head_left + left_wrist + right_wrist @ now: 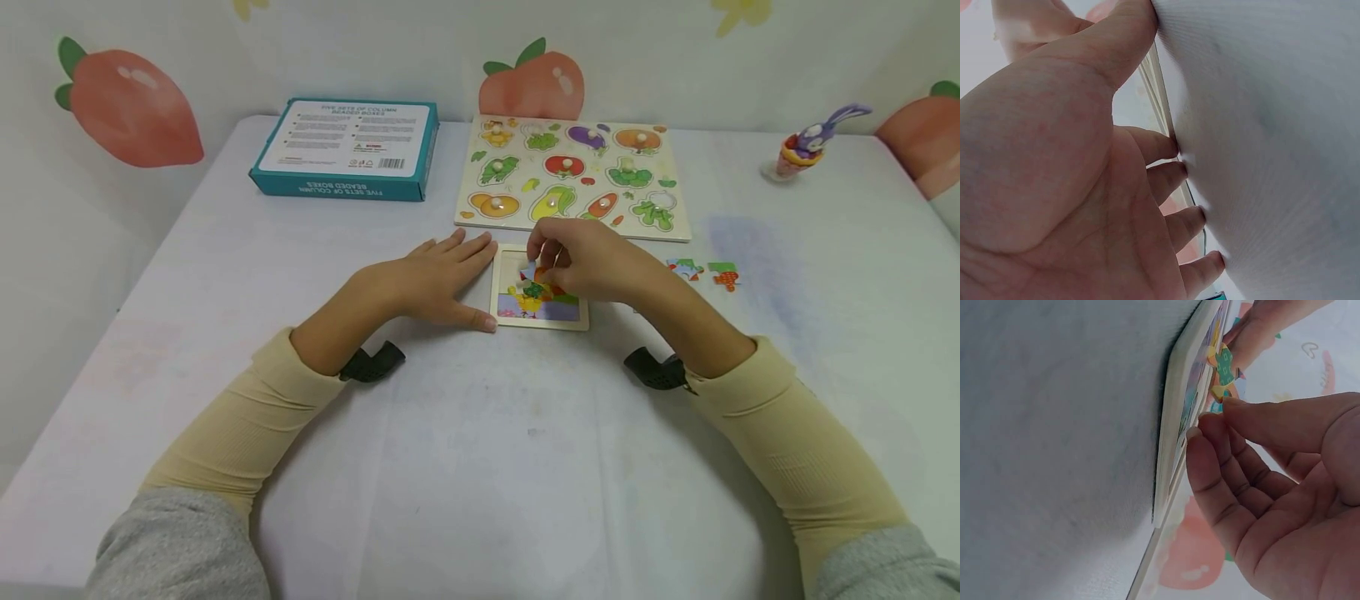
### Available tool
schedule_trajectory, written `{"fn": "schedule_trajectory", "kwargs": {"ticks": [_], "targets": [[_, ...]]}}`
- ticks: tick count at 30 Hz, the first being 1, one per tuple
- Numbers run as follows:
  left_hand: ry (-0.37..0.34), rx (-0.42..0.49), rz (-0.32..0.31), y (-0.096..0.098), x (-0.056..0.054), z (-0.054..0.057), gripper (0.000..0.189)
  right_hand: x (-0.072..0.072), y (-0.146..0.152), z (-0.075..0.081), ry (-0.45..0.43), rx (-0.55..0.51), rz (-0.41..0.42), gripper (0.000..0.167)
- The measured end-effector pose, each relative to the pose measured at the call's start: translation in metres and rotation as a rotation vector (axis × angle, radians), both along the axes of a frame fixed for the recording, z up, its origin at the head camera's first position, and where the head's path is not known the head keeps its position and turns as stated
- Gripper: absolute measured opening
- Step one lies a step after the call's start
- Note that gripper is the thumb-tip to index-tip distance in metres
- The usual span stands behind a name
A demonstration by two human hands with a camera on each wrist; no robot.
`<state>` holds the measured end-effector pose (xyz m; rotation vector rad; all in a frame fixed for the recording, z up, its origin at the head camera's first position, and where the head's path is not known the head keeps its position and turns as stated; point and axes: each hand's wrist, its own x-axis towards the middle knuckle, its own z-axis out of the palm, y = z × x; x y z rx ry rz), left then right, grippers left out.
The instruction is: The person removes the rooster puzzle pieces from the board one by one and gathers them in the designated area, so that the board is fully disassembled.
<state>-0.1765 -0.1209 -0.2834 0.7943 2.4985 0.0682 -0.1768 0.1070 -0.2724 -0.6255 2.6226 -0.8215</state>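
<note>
A small square jigsaw tray (543,325) with a pale wooden rim lies on the table, its lower part filled with a coloured picture. My left hand (431,283) rests flat with fingers spread, thumb and index fingertips at the tray's left edge. Over the tray, my right hand (592,260) pinches a jigsaw piece (1225,365) between thumb and fingers. Green and yellow show on this piece, which is tilted above the tray in the right wrist view. Right of the hand lie two loose jigsaw pieces, a bluish one (684,268) and a green and red one (724,276).
Behind the tray lies a vegetable peg board (465,200). A teal-edged box (341,150) sits at the back left. At the back right stands a small purple and orange toy figure (804,154). White cloth (480,483) covers the table.
</note>
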Motion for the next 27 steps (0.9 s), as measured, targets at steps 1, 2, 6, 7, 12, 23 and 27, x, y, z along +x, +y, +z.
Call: {"fn": "schedule_trajectory", "kwargs": {"ticks": [1, 2, 6, 7, 12, 23, 27], "targets": [[-0.001, -0.001, 0.001, 0.0001, 0.0001, 0.0001, 0.110, 0.0001, 0.0001, -0.0001, 0.005, -0.001, 0.004, 0.020], [-0.001, -0.003, 0.002, 0.0001, 0.0002, 0.0002, 0.110, 0.0001, 0.0002, -0.0002, 0.011, 0.001, 0.008, 0.020], [-0.002, -0.004, 0.003, 0.0001, 0.0006, 0.0008, 0.110, 0.0002, 0.0008, -0.0010, 0.018, 0.001, 0.009, 0.018], [-0.002, -0.003, 0.002, 0.0001, 0.0005, 0.0008, 0.110, 0.0003, 0.0007, -0.0010, 0.012, -0.003, 0.004, 0.018], [0.001, -0.002, -0.001, 0.0001, 0.0000, 0.0005, 0.111, 0.0007, 0.0003, -0.0019, -0.032, -0.044, -0.035, 0.019], [0.002, 0.001, -0.007, -0.0003, -0.0006, 0.0003, 0.110, 0.0012, 0.0025, -0.0003, -0.049, -0.119, -0.026, 0.020], [-0.003, -0.006, -0.001, -0.0008, 0.0000, 0.0009, 0.110, 0.0015, 0.0039, 0.0003, -0.039, -0.121, -0.028, 0.019]]}}
